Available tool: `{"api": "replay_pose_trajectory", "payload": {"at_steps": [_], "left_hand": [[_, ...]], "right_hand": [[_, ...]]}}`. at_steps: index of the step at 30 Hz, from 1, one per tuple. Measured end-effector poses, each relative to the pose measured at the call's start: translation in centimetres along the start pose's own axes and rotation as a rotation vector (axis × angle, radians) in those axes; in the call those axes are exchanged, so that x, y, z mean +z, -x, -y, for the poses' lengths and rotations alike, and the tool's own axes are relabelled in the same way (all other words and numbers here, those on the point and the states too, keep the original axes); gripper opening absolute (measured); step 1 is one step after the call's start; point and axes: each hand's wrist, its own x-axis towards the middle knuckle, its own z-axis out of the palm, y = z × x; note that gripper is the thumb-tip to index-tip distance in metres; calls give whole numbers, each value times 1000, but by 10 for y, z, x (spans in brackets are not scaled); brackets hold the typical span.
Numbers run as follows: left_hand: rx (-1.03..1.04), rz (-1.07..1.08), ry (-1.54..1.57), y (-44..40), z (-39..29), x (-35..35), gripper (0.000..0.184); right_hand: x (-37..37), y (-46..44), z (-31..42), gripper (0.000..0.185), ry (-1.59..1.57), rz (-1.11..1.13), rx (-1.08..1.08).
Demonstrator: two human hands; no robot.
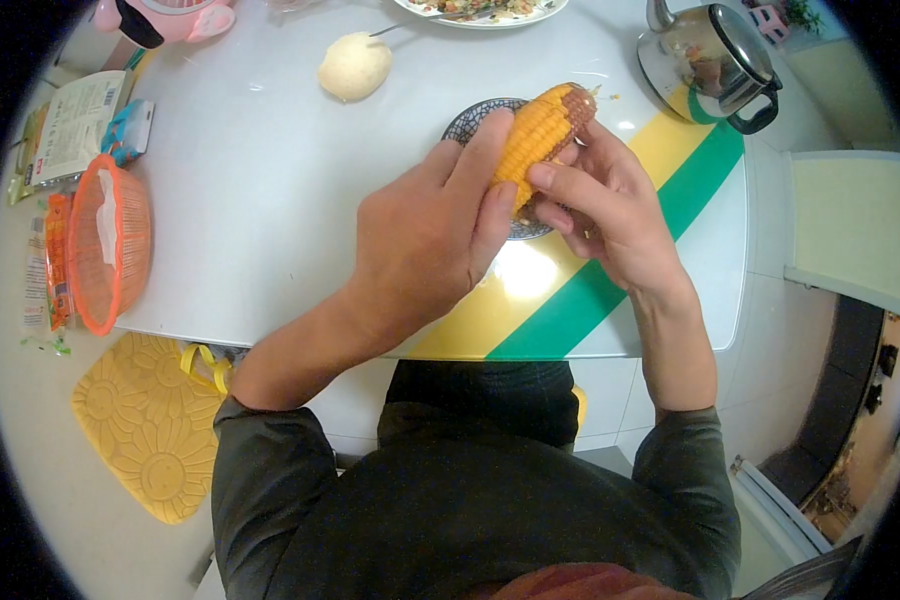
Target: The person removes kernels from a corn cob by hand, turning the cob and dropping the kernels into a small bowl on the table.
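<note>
Both hands, left (418, 220) and right (610, 200), gripped the corn cob (532, 145) over a patterned bowl (470, 120), kettle (707, 62) off right, dough ball (355, 67) up left, kernels yellow, one end picked bare.

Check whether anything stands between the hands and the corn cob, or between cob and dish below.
Nothing visible: left hand and right hand both touch the corn cob. No obstacle shows over the patterned dish, though hands and cob hide part.

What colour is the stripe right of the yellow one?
Green, best seen in the head view.
</note>
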Motion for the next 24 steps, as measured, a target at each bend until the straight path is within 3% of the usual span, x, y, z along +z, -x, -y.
{"api": "replay_pose_trajectory", "payload": {"at_steps": [24], "left_hand": [[80,8,-192,5,-7,5,62]], "right_hand": [[-2,1,-1,30,-12,28,28]]}}
